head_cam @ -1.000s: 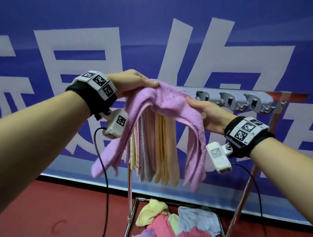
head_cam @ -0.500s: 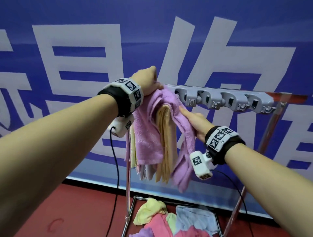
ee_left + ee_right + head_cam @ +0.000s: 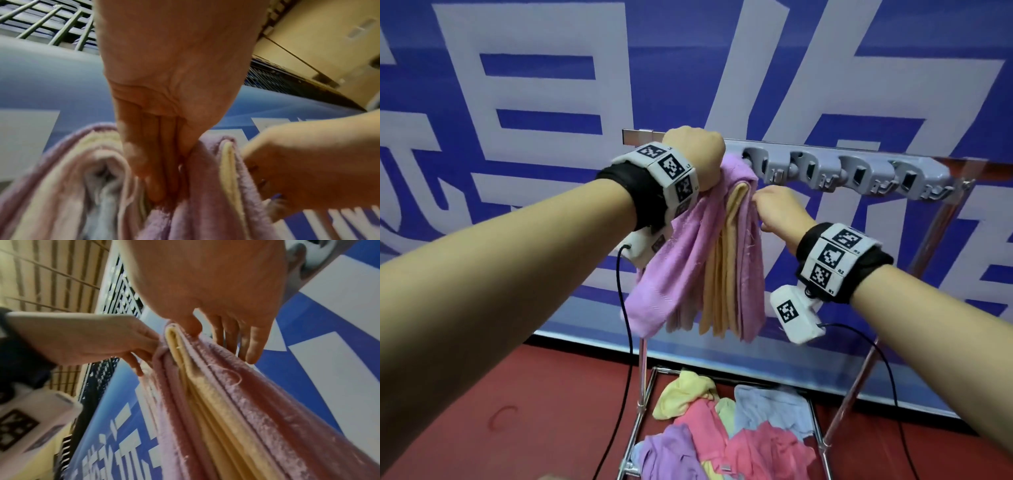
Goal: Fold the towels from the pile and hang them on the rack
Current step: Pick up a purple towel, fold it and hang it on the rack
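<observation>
Purple towel draped over the rack
It hangs folded across the bar's left end, covering a yellow towel and other hung towels, its ends dangling down both sides. The pile of pink, yellow, blue and purple towels lies crumpled in the rack's base.

purple towel: you see fuzzy matt terry cloth
yellow towel: soft matt cloth
rack: grey plastic clips, shiny metal poles
</observation>
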